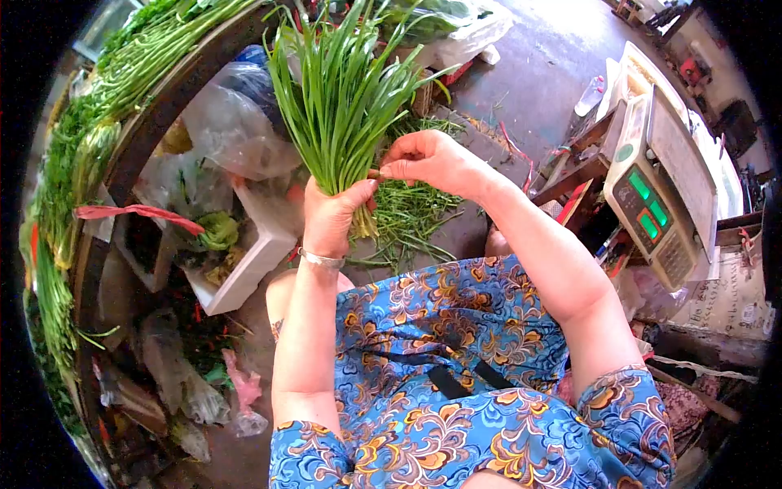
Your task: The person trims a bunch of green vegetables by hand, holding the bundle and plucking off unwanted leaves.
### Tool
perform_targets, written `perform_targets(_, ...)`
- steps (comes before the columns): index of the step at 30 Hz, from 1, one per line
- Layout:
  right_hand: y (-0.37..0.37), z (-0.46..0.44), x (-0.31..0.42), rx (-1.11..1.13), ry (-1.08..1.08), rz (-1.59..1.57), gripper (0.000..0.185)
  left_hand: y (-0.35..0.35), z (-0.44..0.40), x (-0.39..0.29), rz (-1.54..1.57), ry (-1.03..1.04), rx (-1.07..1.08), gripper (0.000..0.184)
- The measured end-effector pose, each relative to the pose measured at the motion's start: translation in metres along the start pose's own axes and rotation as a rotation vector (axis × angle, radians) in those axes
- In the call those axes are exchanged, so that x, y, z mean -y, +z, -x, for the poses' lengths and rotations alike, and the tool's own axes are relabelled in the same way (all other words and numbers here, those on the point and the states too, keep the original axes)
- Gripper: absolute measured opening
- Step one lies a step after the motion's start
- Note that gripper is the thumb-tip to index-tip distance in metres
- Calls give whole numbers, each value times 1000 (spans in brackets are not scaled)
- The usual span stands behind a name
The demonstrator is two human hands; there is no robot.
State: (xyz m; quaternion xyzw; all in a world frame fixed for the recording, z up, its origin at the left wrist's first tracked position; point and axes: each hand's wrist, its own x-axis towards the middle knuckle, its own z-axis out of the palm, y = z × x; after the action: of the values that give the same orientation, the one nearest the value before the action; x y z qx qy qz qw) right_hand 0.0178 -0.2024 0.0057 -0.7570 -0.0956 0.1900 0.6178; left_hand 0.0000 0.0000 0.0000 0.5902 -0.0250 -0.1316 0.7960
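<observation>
From here I see the left hand gripping a thick bunch of long, flat green leaves, which fans out beyond its fingers; the right hand curls its fingertips beside the stems, pinching what, if anything, I can't tell; loose green clippings lie beneath those fingers.

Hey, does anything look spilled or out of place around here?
Yes: loose, thin green leaf scraps lie scattered below the bunch of long green leaves in your left hand, strewn untidily rather than gathered together.
</observation>
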Motion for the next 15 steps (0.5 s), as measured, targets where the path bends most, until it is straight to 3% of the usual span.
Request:
perform_targets(5,-2,0,-10,16,-52,-54,12,5,2,1,6,-16,-27,26)
perform_targets(12,-12,5,2,-72,-84,33,14,-4,-2,-2,61,7,-30,36)
perform_targets(15,-11,8,-5,-328,-152,652,27,-9,-3,-4,38,-6,-60,35)
